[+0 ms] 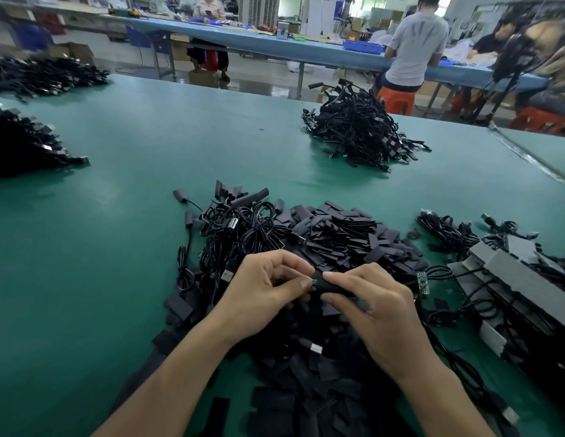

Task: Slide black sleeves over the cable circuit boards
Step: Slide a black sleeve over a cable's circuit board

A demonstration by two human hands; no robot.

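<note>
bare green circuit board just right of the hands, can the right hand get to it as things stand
Probably yes. The circuit board lies uncovered just beside the right hand, with nothing over it. But that hand's grip is on the black sleeve, so it would likely need to let go first.

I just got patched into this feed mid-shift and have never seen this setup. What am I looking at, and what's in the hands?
There is no machine here: a person works with bare hands, and the one picture comes from a camera worn on the head, looking forward and down. The left hand and right hand together pinch a black sleeve; a green tip peeks from its left end. On the green table lie a heap of loose sleeves and coiled cables. A bare board on its cable lies right of the hands. Another cable pile sits farther off.
</note>
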